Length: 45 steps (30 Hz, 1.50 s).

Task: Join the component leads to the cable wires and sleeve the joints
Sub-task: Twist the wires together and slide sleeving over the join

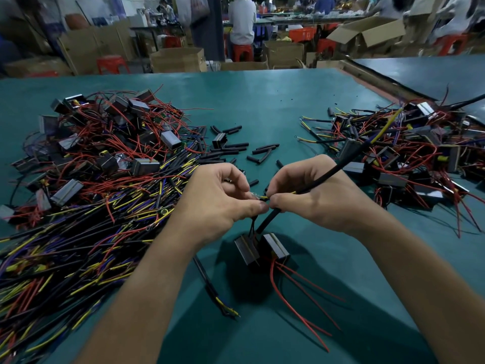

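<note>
Here, hands pinching yellow wire, open cardboard box behind

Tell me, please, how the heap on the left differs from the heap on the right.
The left heap is larger, reaching the near edge; the right heap is smaller, farther back. The left heap has many loose yellow-tipped black cables; the right heap shows fewer. Both hold boxy components with red leads.

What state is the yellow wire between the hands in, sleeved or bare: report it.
Bare: yellow wire shows uncovered between left hand and right hand, which both pinch it.
</note>
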{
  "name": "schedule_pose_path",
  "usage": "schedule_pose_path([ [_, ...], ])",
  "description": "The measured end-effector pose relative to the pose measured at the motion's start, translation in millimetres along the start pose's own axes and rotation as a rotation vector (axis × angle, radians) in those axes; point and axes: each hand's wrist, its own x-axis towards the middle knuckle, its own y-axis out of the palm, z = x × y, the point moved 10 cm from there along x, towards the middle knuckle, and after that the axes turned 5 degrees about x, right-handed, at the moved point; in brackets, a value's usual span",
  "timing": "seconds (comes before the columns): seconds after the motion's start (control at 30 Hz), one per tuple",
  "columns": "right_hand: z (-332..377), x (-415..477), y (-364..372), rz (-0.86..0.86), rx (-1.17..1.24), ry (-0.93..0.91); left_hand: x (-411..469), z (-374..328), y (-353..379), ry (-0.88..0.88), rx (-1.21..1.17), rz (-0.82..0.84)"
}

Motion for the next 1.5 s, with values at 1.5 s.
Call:
schedule_pose_path([
  [1.5, 9, 0, -20, -0.128, 0.093, -0.102, -3, -21, -1, 0.204, -0.052, -0.193],
])
